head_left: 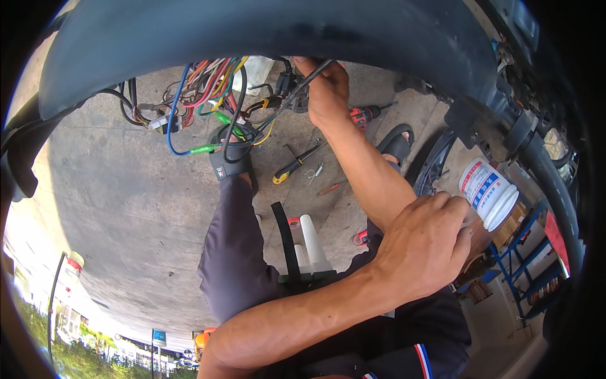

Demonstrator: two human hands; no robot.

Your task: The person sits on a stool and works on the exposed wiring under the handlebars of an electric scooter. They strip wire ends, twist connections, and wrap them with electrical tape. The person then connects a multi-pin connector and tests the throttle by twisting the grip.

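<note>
My right hand reaches up beneath a large dark curved panel. Its fingers bend inward beside a black cable, the tips hidden by the panel's edge. Left of it hangs a bundle of coloured wires with connectors and green sleeves. My left arm crosses in front of my body, and my left hand is curled closed over the right arm near the elbow. What lies inside its fingers is hidden. Just beyond its knuckles, a white tub with red and blue print leans at a tilt.
On the floor between my feet lie a yellow-black screwdriver and small metal pieces. A red drill rests beyond my right forearm. White tubes stand between my legs. Dark frame parts and a blue rack are at the right.
</note>
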